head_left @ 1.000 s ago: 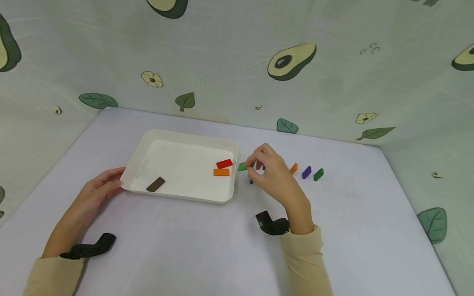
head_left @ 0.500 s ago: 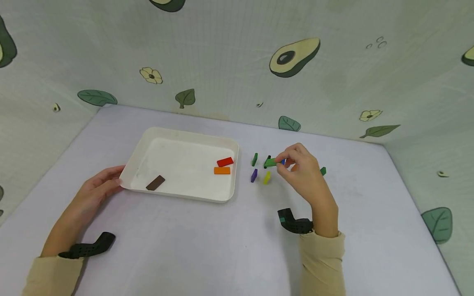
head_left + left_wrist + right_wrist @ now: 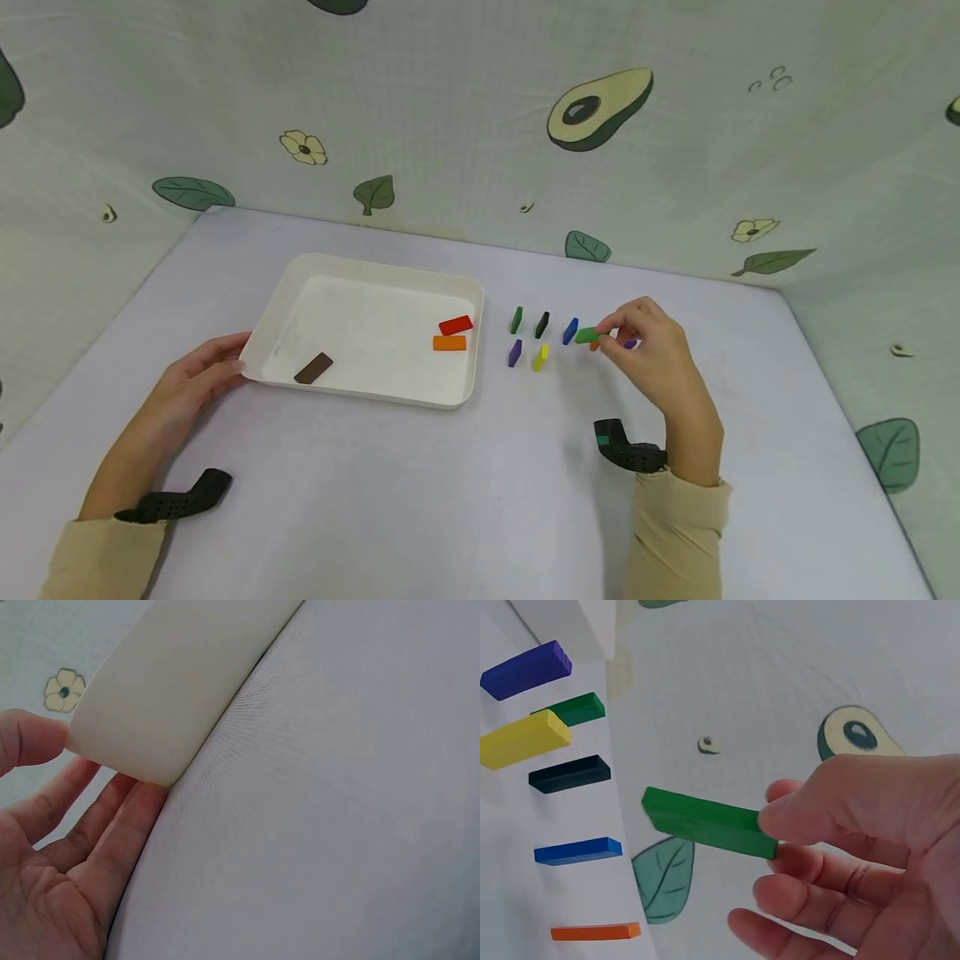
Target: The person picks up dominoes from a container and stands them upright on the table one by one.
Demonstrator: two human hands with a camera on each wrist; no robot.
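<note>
In the head view my right hand [image 3: 648,354] pinches a light green domino-like block [image 3: 587,335] between thumb and fingers, over the right side of the table. Close up in the right wrist view, the thumb lies on one end of the green block [image 3: 709,823] and the rest sticks out. An orange block [image 3: 595,344] and a purple block [image 3: 631,343] show partly behind this hand. My left hand [image 3: 198,375] touches the outside of the white tray [image 3: 360,400] at its near left corner. Its fingers lie extended against the tray's wall [image 3: 172,682].
Red [image 3: 455,325], orange [image 3: 450,343] and brown [image 3: 313,368] blocks lie in the tray. Right of it stand dark green [image 3: 517,320], black [image 3: 542,325], blue [image 3: 571,331], purple [image 3: 515,353] and yellow [image 3: 541,358] blocks. A printed cloth [image 3: 450,125] hangs behind.
My right hand has carried the green block rightward from beside the tray, past the black and blue blocks, uncovering several standing blocks. My left hand stays at the tray's corner.
</note>
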